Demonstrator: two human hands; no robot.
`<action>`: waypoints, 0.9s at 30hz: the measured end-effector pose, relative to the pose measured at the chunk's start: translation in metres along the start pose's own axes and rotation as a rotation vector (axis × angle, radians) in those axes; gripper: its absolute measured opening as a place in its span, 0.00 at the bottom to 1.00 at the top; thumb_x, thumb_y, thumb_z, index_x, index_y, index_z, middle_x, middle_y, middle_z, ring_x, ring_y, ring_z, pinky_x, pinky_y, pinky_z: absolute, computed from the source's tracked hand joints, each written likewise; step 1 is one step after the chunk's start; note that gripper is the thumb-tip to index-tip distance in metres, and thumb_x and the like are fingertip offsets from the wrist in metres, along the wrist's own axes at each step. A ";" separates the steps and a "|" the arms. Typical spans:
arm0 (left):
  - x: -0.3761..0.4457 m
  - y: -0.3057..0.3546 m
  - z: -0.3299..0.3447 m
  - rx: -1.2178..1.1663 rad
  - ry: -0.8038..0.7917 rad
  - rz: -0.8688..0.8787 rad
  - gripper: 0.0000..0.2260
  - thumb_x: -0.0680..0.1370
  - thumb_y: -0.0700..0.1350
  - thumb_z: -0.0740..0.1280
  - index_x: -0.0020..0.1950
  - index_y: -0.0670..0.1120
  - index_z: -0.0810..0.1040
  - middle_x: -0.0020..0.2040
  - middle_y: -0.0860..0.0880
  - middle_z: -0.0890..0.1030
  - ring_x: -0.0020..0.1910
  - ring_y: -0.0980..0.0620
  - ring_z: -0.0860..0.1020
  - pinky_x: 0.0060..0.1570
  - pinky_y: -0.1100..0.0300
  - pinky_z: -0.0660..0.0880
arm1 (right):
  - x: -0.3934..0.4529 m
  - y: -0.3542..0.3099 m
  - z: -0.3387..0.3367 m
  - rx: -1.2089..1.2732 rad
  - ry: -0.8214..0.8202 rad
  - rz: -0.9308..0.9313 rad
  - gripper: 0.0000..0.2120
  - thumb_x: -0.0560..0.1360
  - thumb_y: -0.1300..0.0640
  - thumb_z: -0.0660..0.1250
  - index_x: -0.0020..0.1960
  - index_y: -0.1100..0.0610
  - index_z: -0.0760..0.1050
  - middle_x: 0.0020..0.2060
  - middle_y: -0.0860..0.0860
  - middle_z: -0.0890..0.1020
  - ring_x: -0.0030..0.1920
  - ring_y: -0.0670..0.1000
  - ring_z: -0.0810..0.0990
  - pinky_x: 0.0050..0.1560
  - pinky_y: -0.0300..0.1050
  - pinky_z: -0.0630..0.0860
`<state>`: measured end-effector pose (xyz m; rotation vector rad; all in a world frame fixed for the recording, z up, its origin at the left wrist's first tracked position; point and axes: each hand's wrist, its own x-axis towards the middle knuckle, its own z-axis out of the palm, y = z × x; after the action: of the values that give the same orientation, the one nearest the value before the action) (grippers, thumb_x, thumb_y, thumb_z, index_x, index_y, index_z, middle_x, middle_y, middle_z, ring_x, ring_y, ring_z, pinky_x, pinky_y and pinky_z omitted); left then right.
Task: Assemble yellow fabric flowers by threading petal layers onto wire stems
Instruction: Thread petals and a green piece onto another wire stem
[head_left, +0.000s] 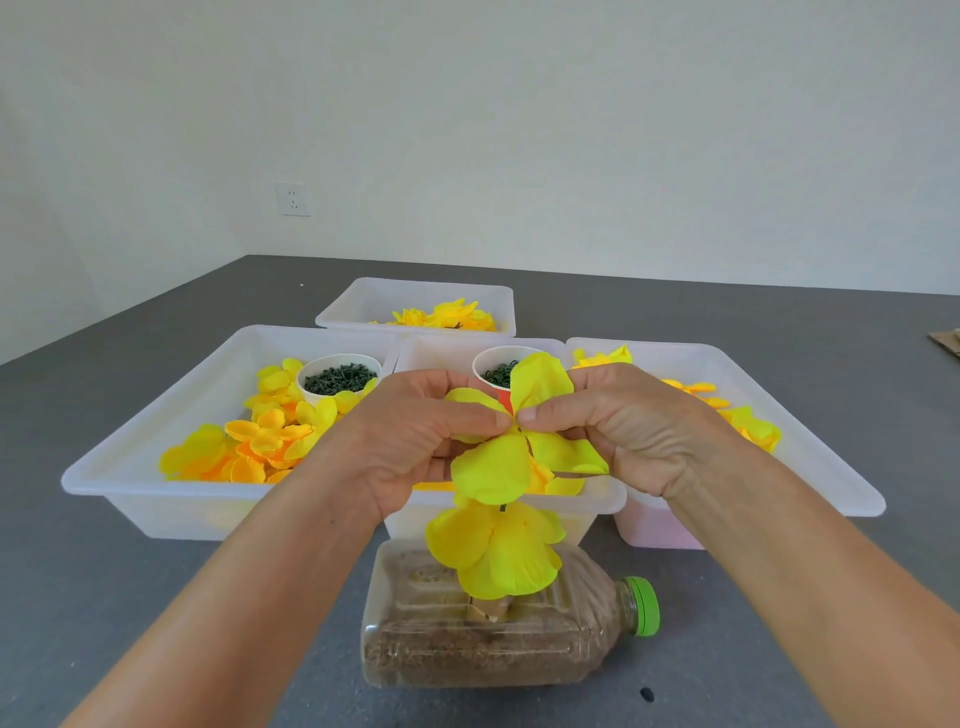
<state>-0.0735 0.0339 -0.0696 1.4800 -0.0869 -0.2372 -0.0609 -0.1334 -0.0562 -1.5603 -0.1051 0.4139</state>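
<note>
A yellow petal layer (511, 441) is pinched at its centre between left hand (415, 441) and right hand (628, 431) fingers. The centre hole should be kept aligned with the wire stem (503, 512) just below the fingers.

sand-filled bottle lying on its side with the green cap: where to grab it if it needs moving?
Grip the bottle across its flat ribbed body near the cap end, coming from above and from the right. It lies flat with its cap pointing right, and a flower stands over its middle, so the middle and the left hand's side look more crowded.
</note>
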 end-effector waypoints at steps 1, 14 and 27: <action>0.000 0.000 0.000 -0.003 -0.002 0.003 0.07 0.70 0.34 0.70 0.41 0.46 0.79 0.33 0.48 0.83 0.29 0.53 0.81 0.27 0.63 0.75 | 0.001 -0.001 0.000 -0.010 0.008 -0.006 0.06 0.68 0.70 0.69 0.44 0.65 0.79 0.40 0.60 0.82 0.37 0.55 0.81 0.42 0.49 0.80; -0.001 -0.004 -0.001 0.020 0.004 -0.025 0.08 0.69 0.34 0.71 0.45 0.44 0.79 0.35 0.46 0.83 0.31 0.51 0.81 0.30 0.61 0.78 | 0.002 0.006 -0.003 0.059 -0.076 0.068 0.18 0.57 0.66 0.70 0.47 0.66 0.79 0.41 0.60 0.83 0.39 0.56 0.82 0.47 0.53 0.79; -0.003 -0.008 -0.005 0.109 0.041 -0.053 0.13 0.67 0.33 0.73 0.50 0.43 0.80 0.39 0.45 0.82 0.33 0.50 0.80 0.36 0.57 0.81 | 0.002 0.016 -0.001 0.036 -0.108 0.044 0.10 0.61 0.70 0.69 0.42 0.64 0.79 0.35 0.56 0.83 0.34 0.52 0.82 0.38 0.46 0.81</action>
<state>-0.0765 0.0392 -0.0778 1.5960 -0.0275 -0.2485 -0.0614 -0.1340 -0.0720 -1.5067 -0.1462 0.5324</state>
